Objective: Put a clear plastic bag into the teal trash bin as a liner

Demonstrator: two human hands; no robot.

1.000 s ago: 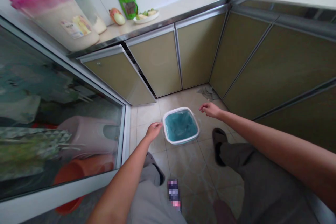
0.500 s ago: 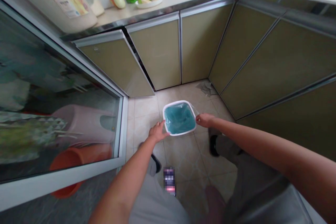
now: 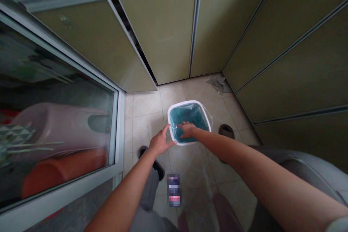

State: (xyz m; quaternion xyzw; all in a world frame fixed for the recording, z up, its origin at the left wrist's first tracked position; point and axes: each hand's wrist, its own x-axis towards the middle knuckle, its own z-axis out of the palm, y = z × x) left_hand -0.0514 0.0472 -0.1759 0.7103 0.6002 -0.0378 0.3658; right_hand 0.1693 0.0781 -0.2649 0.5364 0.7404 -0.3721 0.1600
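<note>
A small trash bin (image 3: 189, 102) with a white rim and a clear plastic liner (image 3: 197, 112) stands on the tiled floor in the head view. Its inside looks teal through the film. My left hand (image 3: 160, 142) grips the near left corner of the rim, thumb and fingers spanning that corner. Inside the bin, my right hand (image 3: 186, 129) is open with its fingers spread against the liner, reaching over the right part of the rim. Some liner film hangs loose outside the right edge.
Beige cabinets (image 3: 160, 29) enclose the far and right sides; one left door (image 3: 89, 40) hangs askew. A glass door (image 3: 116, 134) stands at left, with an orange bucket (image 3: 62, 170) behind it. A grey cloth (image 3: 219, 84) lies in the corner. Near my feet is a pixelated object (image 3: 174, 190).
My right hand has moved from the bin's right rim down into it, and its fingers have spread. My left hand stays at the rim. The view has tilted down, losing the countertop.
</note>
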